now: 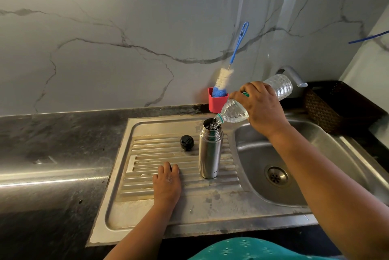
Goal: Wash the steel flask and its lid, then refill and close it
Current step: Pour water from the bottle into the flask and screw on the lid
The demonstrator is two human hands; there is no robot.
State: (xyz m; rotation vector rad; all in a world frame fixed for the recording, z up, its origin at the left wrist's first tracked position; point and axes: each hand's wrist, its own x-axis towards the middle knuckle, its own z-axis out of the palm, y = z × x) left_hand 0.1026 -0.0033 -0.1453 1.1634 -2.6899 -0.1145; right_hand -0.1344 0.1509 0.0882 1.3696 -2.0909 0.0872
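Fingers of our right hand (262, 106) are curled around a clear plastic bottle (252, 102), which we hold tilted down to the left so that its open mouth sits right at the rim of the steel flask (210, 150), with water passing into the opening. We have the flask standing upright and uncapped on the ribbed drainboard (147, 177), just left of the sink basin (284, 167). Its black lid (187, 142) lies on the drainboard a little to the left of the flask, apart from it. Our left hand (167, 182) rests palm down on the ribs in front of the lid, fingers relaxed and holding nothing. Behind the flask, against the marble wall, a red cup (217, 103) holds a blue-handled bottle brush (226, 76). A dark woven basket (328, 110) sits at the far right on the counter.
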